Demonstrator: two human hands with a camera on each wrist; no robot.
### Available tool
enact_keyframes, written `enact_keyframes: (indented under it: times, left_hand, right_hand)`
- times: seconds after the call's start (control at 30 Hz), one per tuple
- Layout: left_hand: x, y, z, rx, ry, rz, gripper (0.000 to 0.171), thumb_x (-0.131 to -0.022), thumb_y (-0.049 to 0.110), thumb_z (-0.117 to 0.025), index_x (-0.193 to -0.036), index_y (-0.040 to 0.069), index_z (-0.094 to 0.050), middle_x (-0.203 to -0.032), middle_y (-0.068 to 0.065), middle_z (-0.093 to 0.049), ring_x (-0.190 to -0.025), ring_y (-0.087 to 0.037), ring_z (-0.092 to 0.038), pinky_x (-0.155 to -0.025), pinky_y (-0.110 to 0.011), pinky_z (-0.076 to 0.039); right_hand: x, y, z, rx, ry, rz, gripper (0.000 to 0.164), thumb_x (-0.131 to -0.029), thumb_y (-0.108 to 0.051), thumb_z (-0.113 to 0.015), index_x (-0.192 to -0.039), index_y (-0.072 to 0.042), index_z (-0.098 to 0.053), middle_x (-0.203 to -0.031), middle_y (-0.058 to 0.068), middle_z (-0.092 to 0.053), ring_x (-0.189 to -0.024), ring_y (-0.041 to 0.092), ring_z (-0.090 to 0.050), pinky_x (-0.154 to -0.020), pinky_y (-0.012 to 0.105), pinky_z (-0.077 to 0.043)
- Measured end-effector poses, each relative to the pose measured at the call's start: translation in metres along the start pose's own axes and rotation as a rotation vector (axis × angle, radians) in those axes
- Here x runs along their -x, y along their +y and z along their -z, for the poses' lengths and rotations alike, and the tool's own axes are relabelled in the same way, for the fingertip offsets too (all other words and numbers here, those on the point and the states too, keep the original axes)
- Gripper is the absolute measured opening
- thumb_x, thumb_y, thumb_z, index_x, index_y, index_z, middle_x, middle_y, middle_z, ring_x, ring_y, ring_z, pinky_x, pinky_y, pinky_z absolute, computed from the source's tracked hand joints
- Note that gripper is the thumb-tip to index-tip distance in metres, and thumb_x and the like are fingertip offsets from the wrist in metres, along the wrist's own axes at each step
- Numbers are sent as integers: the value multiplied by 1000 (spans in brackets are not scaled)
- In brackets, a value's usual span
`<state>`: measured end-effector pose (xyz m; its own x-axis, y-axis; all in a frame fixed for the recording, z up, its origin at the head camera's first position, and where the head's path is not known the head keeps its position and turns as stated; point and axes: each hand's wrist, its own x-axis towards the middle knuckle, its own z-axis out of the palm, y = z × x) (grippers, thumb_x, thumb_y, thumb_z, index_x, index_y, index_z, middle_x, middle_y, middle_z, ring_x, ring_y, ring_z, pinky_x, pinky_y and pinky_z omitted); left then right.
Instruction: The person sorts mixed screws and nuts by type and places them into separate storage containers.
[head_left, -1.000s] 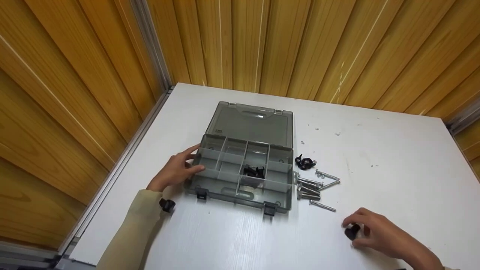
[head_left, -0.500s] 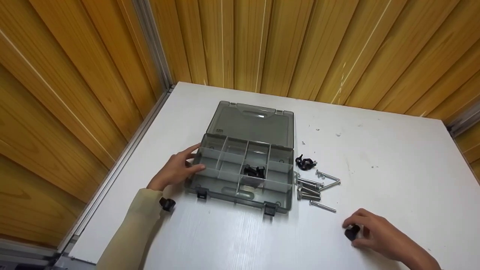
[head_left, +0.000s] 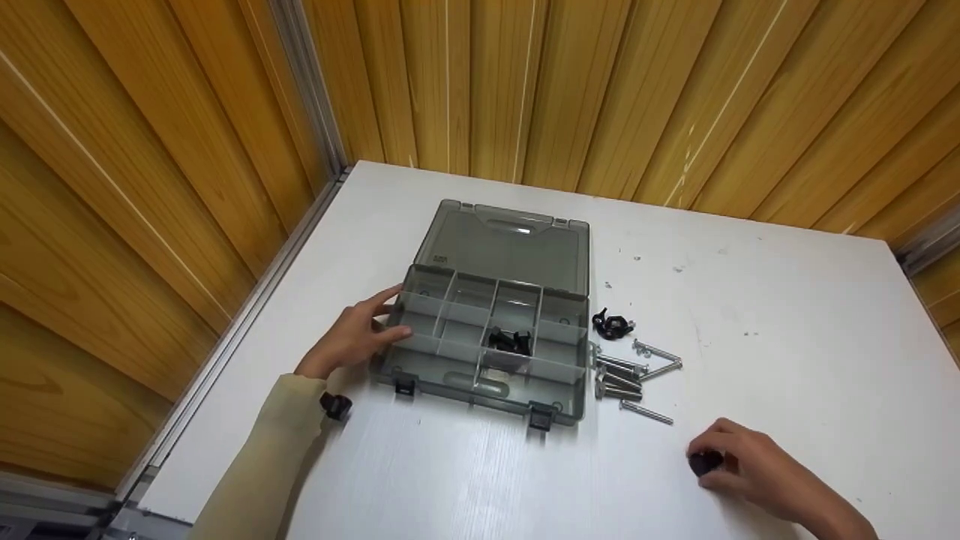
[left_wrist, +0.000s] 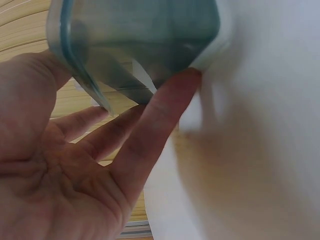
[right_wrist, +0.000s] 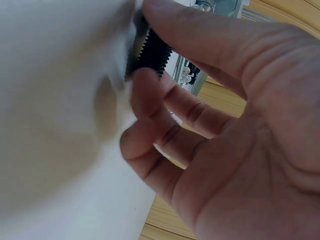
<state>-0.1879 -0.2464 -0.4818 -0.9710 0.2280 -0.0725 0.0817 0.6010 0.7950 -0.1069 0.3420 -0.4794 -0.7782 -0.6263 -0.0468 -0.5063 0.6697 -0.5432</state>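
Note:
A grey see-through organizer box lies open on the white table, its lid flat behind it. Black wing nuts sit in one middle compartment. My left hand rests against the box's left wall, fingers straight, the thumb over the rim. My right hand pinches a small black knurled part at the table's near right; in the right wrist view the knurled part sits between thumb and fingers. Silver bolts and a black wing nut lie right of the box.
A black knob lies on the table beside my left sleeve. Wooden slat walls close in the table at the back and left, with a metal rail along the left edge.
The right hand has closed a little more round the black part, hiding more of it. The left hand and box have stayed put.

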Motion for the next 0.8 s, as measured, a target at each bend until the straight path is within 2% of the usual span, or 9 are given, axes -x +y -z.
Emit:
enact_keyframes:
  times: [0.17, 0.3, 0.47, 0.7, 0.8]
  left_hand:
    - [-1, 0, 0, 1, 2, 1, 82, -96, 32, -76, -164, 18, -31, -152, -25, -48, -124, -40, -61, -96, -55, -52]
    - [-1, -1, 0, 5, 4, -2, 83, -96, 32, -76, -163, 18, -31, -153, -24, -48, -125, -41, -61, -97, -56, -52]
    - [1, -1, 0, 9, 6, -13, 83, -96, 33, -76, -163, 17, -31, -154, -24, -46, -126, -41, -60, -98, -56, -52]
    - [0, -2, -1, 19, 6, -17, 82, -96, 31, -76, -163, 16, -31, -157, -23, -43, -127, -42, -59, -97, -56, -52]
    - [0, -2, -1, 9, 7, -12, 82, -97, 31, -75, -164, 16, -30, -157, -22, -42, -126, -42, -59, -97, -56, -52]
  right_hand:
    - [-6, -5, 6, -3, 12, -20, 24, -88, -19, -82, -109, -13, -71, -98, -11, -61, -78, -1, -51, -64, 25, -47]
    - [-13, -11, 12, 20, 87, 12, 23, -87, -13, -83, -105, -14, -69, -94, -12, -65, -72, -2, -50, -59, 23, -46]
    - [-25, -21, 17, 50, 177, 72, 23, -84, -4, -83, -98, -15, -68, -87, -10, -67, -67, -2, -51, -55, 23, -46]
    - [-52, -41, 28, 123, 319, 190, 31, -82, 7, -79, -103, -15, -73, -88, -17, -64, -66, -3, -51, -55, 16, -44]
    - [-65, -50, 34, 141, 334, 222, 32, -83, 7, -78, -105, -16, -75, -87, -19, -62, -67, -4, -50, -56, 16, -42]
